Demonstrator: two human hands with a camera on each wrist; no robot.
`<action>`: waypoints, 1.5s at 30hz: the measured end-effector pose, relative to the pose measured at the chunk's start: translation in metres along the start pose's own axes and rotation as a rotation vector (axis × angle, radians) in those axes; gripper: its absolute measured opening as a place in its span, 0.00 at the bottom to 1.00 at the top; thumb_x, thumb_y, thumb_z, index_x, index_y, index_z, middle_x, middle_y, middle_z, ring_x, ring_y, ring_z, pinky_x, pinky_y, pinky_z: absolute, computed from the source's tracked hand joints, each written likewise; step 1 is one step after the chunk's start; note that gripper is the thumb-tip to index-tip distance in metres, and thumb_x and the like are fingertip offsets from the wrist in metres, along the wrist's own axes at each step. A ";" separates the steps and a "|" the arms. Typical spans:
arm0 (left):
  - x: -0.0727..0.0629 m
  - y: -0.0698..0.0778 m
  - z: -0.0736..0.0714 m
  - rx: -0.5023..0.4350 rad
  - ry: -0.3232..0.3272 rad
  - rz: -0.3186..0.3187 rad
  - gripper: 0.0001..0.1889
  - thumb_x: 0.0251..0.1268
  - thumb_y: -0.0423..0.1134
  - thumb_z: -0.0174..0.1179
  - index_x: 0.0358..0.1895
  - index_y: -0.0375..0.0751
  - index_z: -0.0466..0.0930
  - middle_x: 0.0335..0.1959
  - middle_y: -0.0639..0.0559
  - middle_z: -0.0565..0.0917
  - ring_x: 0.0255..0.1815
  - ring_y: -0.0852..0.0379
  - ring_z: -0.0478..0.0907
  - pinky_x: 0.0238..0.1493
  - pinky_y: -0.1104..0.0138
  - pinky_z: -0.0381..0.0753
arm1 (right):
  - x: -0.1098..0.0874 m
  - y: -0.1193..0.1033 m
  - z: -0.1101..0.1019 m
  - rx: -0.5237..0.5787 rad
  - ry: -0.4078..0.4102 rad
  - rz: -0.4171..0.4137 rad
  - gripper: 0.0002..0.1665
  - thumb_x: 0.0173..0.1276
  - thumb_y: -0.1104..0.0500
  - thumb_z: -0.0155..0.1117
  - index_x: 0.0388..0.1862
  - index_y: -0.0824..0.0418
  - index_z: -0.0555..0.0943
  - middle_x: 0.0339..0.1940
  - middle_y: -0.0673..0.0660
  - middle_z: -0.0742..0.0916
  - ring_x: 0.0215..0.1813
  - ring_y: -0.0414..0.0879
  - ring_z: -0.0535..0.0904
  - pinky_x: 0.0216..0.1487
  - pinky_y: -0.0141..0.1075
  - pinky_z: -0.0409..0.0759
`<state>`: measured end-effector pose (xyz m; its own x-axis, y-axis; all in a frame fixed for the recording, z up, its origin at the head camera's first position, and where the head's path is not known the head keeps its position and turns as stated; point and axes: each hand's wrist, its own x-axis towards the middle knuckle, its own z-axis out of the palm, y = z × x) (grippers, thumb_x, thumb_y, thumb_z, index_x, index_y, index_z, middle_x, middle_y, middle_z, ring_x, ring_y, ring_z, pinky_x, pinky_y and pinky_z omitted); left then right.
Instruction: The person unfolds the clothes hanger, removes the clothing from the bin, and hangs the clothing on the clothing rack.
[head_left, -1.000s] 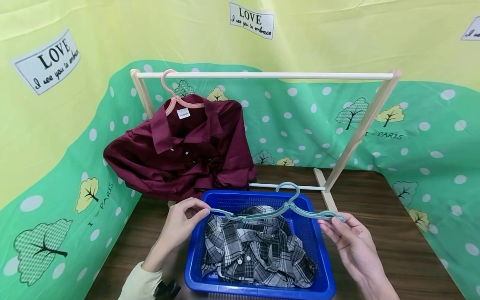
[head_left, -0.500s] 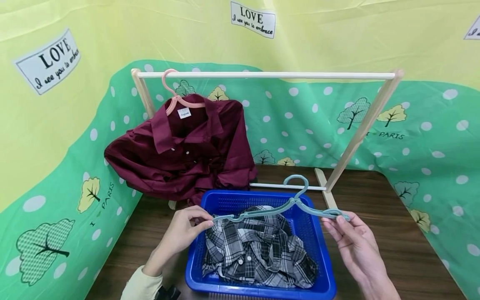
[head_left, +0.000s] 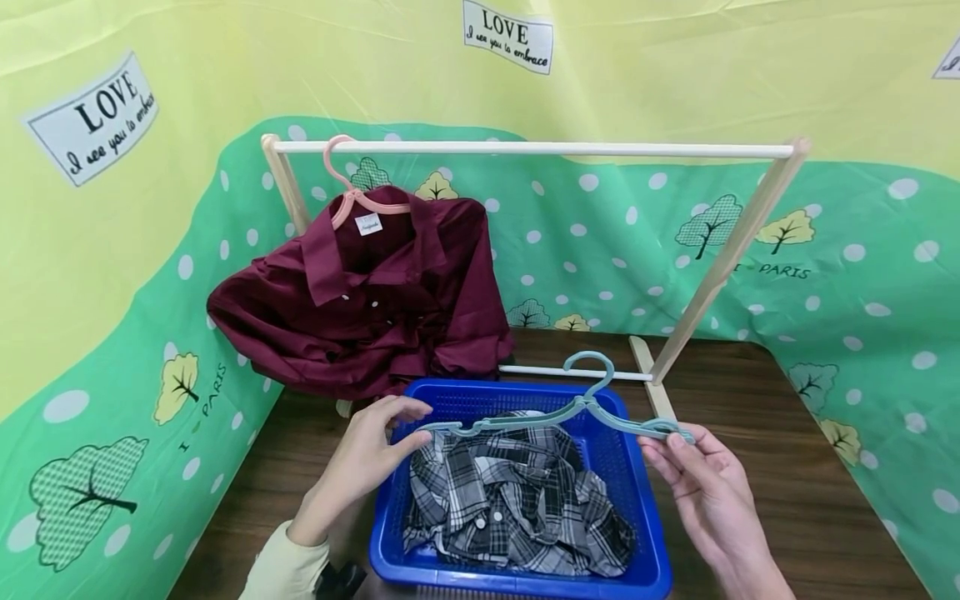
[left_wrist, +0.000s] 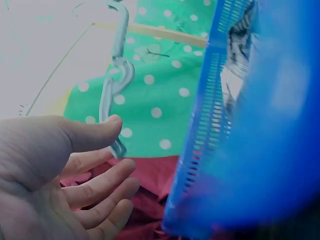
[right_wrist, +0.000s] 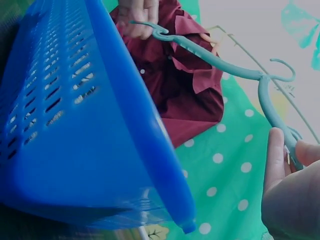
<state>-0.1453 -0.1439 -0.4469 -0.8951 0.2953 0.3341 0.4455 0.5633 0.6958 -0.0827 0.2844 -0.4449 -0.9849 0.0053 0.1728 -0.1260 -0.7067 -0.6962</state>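
A pale teal clothes hanger is held level above the blue basket, its hook pointing up. My right hand pinches its right end between thumb and fingers. At the other end, my left hand has thumb and fingers spread apart. In the left wrist view the left thumb lies against the hanger tip, and the fingers are loosely extended. A crumpled black, grey and white plaid shirt with white buttons lies in the basket under the hanger.
Behind the basket stands a rack with a white rail and wooden uprights. A maroon shirt hangs at its left end on a pink hanger. Printed cloth surrounds the dark wooden table.
The left fingers have lifted off the hanger's left end and parted from the thumb. The hanger has shifted slightly right, its hook rising a little. The right hand keeps its grip.
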 end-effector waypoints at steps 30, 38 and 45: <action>0.024 0.048 0.030 -0.029 -0.049 0.165 0.06 0.71 0.36 0.77 0.47 0.47 0.94 0.45 0.56 0.94 0.45 0.59 0.88 0.48 0.60 0.88 | -0.002 0.011 0.010 -0.390 0.024 0.017 0.20 0.86 0.76 0.50 0.58 0.60 0.86 0.54 0.56 0.94 0.55 0.45 0.92 0.55 0.38 0.91; 0.021 0.048 0.032 -0.025 -0.089 0.147 0.06 0.71 0.37 0.77 0.48 0.49 0.94 0.46 0.57 0.94 0.46 0.59 0.89 0.43 0.63 0.83 | -0.003 0.013 0.013 -0.543 0.080 -0.055 0.22 0.76 0.83 0.60 0.57 0.63 0.86 0.51 0.56 0.94 0.52 0.44 0.91 0.49 0.33 0.89; 0.020 0.046 0.034 -0.032 -0.099 0.144 0.05 0.73 0.36 0.76 0.47 0.48 0.94 0.46 0.55 0.94 0.46 0.57 0.90 0.44 0.61 0.87 | -0.003 0.015 0.017 -0.577 0.128 -0.072 0.19 0.74 0.83 0.62 0.48 0.63 0.88 0.41 0.55 0.95 0.45 0.43 0.93 0.44 0.32 0.88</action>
<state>-0.1418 -0.0854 -0.4297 -0.8153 0.4466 0.3686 0.5669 0.4856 0.6655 -0.0795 0.2612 -0.4441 -0.9735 0.1497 0.1727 -0.2012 -0.2031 -0.9583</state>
